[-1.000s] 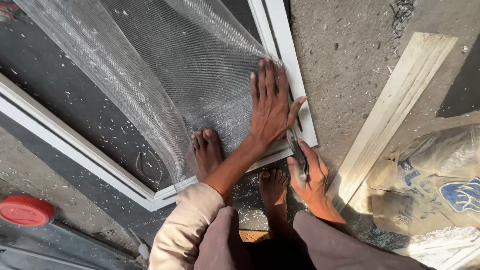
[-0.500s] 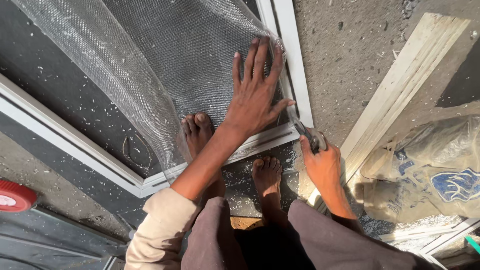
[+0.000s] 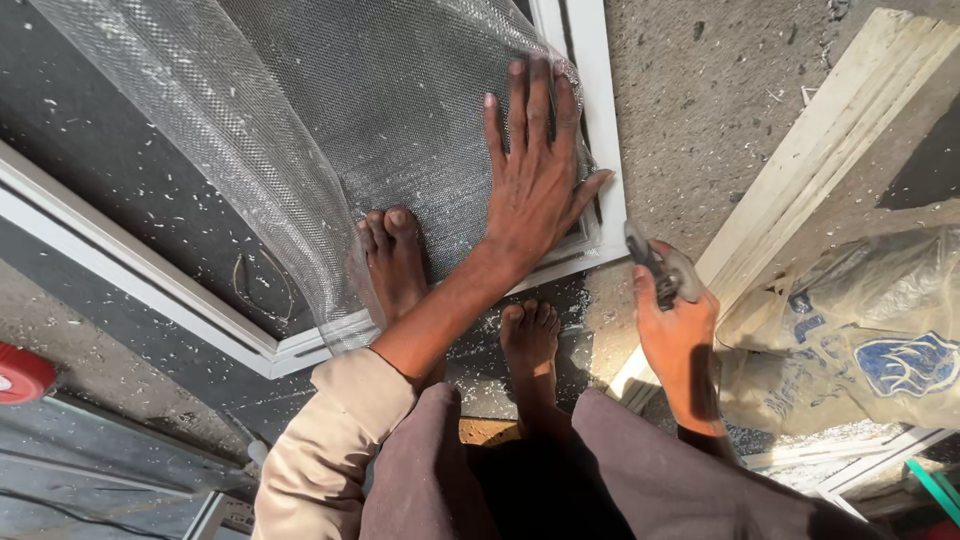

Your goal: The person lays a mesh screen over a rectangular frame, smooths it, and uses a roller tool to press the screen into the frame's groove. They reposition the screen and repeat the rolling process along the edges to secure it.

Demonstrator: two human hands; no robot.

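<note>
Grey mesh [image 3: 400, 120] lies rumpled under the flat left hand [image 3: 535, 185]; right hand [image 3: 675, 330] grips a tool [image 3: 655, 265].

Looks like small window/door fabrication workshop, work done right on floor. Rough concrete floor [image 3: 700, 110] littered with pale shavings and metal chips. White aluminium frame [image 3: 600, 120] lying flat, grey mesh sheet [image 3: 330, 120] spread over it, bunched along left side. Loose pale profile lengths [image 3: 800, 170] stacked by frame's right edge. Printed plastic sack [image 3: 860, 340] dumped at right, more frame offcuts under it. Worker barefoot, standing on frame's near edge. Red round thing [image 3: 20, 372] at far left, can't tell what.
</note>
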